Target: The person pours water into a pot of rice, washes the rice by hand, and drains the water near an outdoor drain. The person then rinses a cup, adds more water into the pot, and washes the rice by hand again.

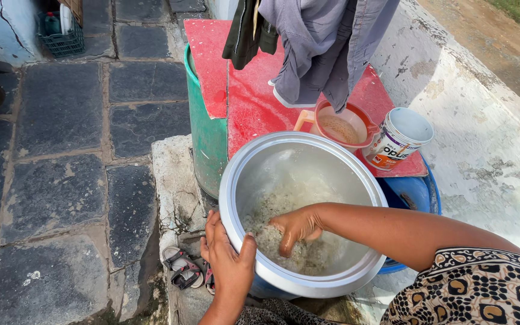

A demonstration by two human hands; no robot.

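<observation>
A large aluminium pot [356, 171] sits tilted toward me, with wet rice [275, 207] and cloudy water inside. My left hand [227, 256] grips the pot's near-left rim, thumb over the edge. Reaching in from the right, my right hand [296, 227] is dipped in the rice, its fingers curled into the grains. I cannot tell whether those fingers hold any rice.
Behind the pot, an orange strainer [339, 125] and a white plastic tub [399, 137] rest on red boards [248, 102] over a green drum [203, 135]. A blue basin [413, 192] lies right. Grey clothes [323, 42] hang above. Sandals [182, 268] lie on the stone paving [61, 180].
</observation>
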